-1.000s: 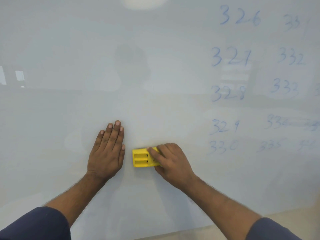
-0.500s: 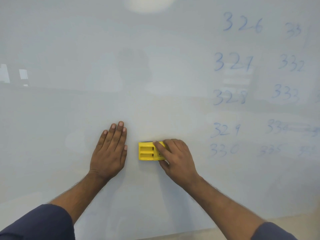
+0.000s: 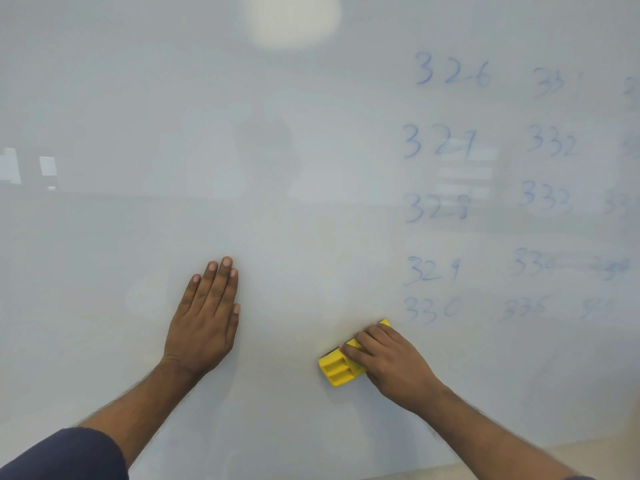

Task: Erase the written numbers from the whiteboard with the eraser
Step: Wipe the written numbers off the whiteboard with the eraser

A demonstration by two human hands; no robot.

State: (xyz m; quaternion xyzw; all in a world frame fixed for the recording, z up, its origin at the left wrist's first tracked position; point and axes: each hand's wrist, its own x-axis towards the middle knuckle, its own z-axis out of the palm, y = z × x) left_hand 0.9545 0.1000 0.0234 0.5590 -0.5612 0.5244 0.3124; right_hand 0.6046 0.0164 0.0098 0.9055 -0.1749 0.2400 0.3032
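A whiteboard fills the view. Blue written numbers stand in columns on its right half, from 326 down to 330, with fainter, partly smeared ones further right. My right hand grips a yellow eraser against the board, tilted, just below and left of the 330. My left hand rests flat on the board with straight fingers, left of the eraser and apart from it.
The board's bottom edge runs across the lower right, with a beige surface below it. A lamp's reflection glares at the top centre. The board's left half bears no writing.
My right hand has slid the eraser to the right and a little down, tilting it, closer to the 330. The left hand has stayed flat in place.
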